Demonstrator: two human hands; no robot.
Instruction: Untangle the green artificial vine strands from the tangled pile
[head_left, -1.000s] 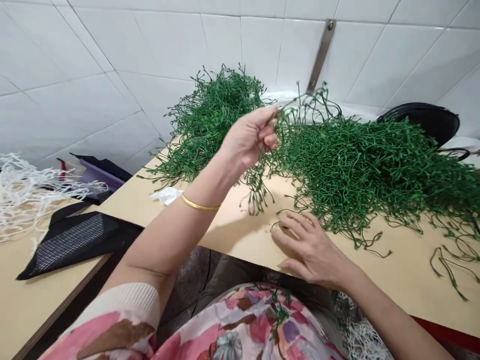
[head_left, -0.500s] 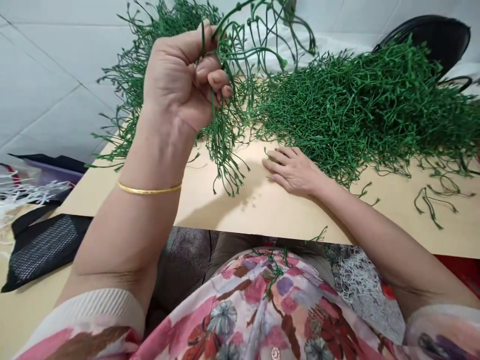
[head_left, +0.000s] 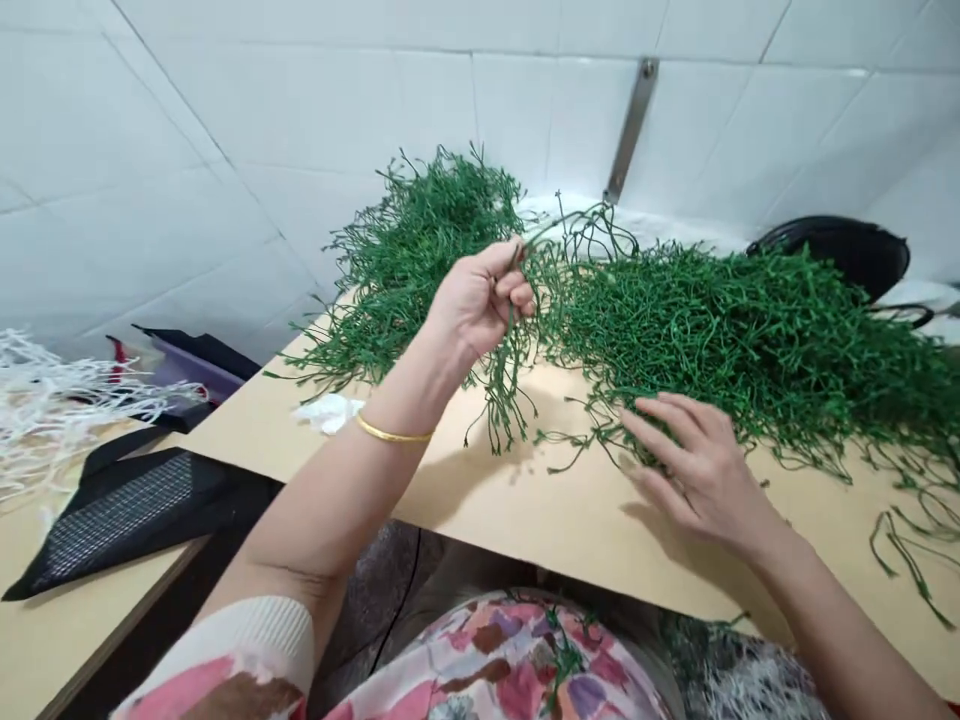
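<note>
Green plastic sprigs [head_left: 510, 350] hang from my left hand [head_left: 480, 300], fingers curled tight around their stems above the table [head_left: 555, 520]. My right hand [head_left: 694, 465] lies open (fingers spread, gripping nothing) at the edge of the big green heap [head_left: 750, 330].

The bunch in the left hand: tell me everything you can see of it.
The bunch is a handful of thin dark green stems, plastic by the look, with small knobbed tips. The left hand is closed around its middle, raised above the table. The lower ends hang loose and splayed, clear of the tabletop or nearly so; the upper ends curl up and to the right, over the big green pile. Whether they tangle with that pile I cannot tell.
</note>
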